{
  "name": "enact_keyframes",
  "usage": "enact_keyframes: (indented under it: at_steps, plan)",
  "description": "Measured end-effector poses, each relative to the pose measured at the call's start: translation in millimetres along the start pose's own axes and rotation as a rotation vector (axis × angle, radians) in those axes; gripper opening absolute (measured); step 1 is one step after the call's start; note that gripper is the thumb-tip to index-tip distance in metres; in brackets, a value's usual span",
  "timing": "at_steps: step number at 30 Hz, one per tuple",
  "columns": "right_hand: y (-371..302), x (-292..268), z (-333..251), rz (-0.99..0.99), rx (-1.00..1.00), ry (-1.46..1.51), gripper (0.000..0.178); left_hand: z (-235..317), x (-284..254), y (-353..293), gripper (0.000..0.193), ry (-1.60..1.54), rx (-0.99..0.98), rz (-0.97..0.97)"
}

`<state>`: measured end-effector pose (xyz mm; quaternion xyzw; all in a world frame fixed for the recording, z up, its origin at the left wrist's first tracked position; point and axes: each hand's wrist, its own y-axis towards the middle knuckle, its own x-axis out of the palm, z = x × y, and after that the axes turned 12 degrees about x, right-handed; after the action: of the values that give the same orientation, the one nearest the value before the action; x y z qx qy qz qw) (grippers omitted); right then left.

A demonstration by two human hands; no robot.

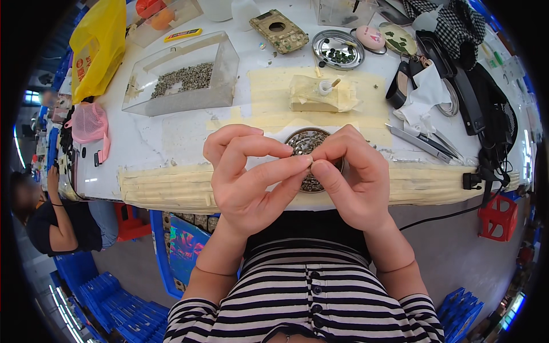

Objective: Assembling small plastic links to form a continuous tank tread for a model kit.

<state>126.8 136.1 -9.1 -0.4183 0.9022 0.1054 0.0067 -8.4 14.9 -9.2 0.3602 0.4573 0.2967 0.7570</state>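
My left hand and my right hand meet fingertip to fingertip near the table's front edge. Both are closed in a pinch, with thumb and forefinger pressed around something tiny and pale that is too small to name. The left hand's other fingers are raised and bent. Right beneath my fingers sits a round dish, partly hidden by them, full of small grey-brown pieces. Just beyond the hands stands a tape-wrapped block with a small white cup and a thin stick in it.
A clear bin of small grey pieces stands at left. Behind are a camouflage-patterned box and a metal dish with dark green bits. Tweezers and black cases lie right. Another person sits far left.
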Motion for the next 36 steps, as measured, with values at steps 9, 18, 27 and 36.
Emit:
enact_keyframes:
  at_steps: [9,18,27,36]
  plan:
    - [-4.0,-0.6,-0.7,0.141,-0.148,-0.122,0.018,0.2,4.4,0.6,0.028,0.062,-0.034,0.042]
    - [0.5,1.8,-2.0,0.037,-0.053,-0.046,0.011,-0.7,1.7,-0.7,0.028,0.006,-0.025,0.027]
    - [-2.3,-0.7,-0.4,0.109,-0.146,-0.077,0.018,0.3,3.8,0.7,0.028,0.074,-0.026,0.028]
    - [-1.6,0.3,-3.4,0.135,-0.295,-0.289,0.03,-0.1,4.2,0.3,0.027,0.064,-0.041,0.041]
